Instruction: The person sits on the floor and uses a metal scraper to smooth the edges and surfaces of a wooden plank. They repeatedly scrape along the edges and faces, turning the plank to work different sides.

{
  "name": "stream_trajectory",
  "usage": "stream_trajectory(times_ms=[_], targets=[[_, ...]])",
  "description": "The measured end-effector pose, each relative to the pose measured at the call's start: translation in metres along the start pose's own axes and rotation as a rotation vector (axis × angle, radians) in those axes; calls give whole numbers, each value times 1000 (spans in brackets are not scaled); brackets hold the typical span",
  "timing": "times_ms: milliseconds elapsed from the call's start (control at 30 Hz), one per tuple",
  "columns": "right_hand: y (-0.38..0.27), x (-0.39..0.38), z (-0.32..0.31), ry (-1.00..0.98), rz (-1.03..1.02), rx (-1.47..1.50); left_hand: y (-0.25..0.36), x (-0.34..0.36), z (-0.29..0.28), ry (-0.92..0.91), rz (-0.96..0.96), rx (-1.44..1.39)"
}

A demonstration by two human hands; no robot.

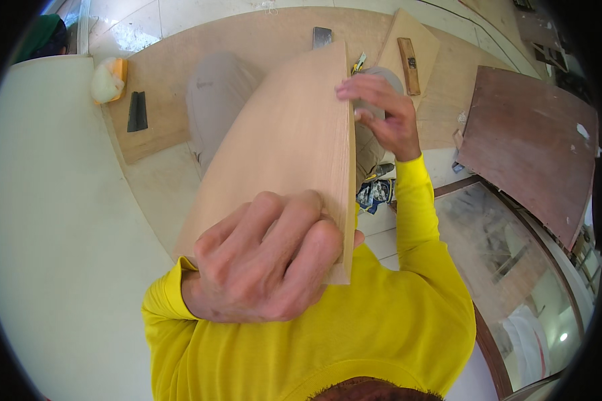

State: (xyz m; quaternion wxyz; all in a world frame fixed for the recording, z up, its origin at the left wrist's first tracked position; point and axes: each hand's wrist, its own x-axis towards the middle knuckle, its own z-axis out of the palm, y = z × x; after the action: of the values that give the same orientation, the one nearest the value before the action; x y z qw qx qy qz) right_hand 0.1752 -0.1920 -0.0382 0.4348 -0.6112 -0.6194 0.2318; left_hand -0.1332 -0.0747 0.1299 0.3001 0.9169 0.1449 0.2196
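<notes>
Below lies tiled floor (408, 257); my left hand (264, 257) and right hand (381, 113) pinch the plywood sheet (284, 154); loosened fingers could drop it.

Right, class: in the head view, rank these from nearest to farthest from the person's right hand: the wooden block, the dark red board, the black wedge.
From the right hand, which grips the plywood sheet:
1. Wooden block, just above and right, on the pale board.
2. Dark red board, farther right on the floor.
3. Black wedge, far left, beyond the sheet.

Plywood sheets (180, 73) on tiled floor (180, 17)
</notes>
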Motion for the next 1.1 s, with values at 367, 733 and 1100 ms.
stream_trajectory(times_ms=[367,733,1100], targets=[[46,33,20,90,-52,-131,-17,-7,-14,182,-110,186],[60,91,50,418,-151,-125,-77,27,4,241,-36,281],[287,27,135,126,1153,-487,-94,14,25,177,72,256]])
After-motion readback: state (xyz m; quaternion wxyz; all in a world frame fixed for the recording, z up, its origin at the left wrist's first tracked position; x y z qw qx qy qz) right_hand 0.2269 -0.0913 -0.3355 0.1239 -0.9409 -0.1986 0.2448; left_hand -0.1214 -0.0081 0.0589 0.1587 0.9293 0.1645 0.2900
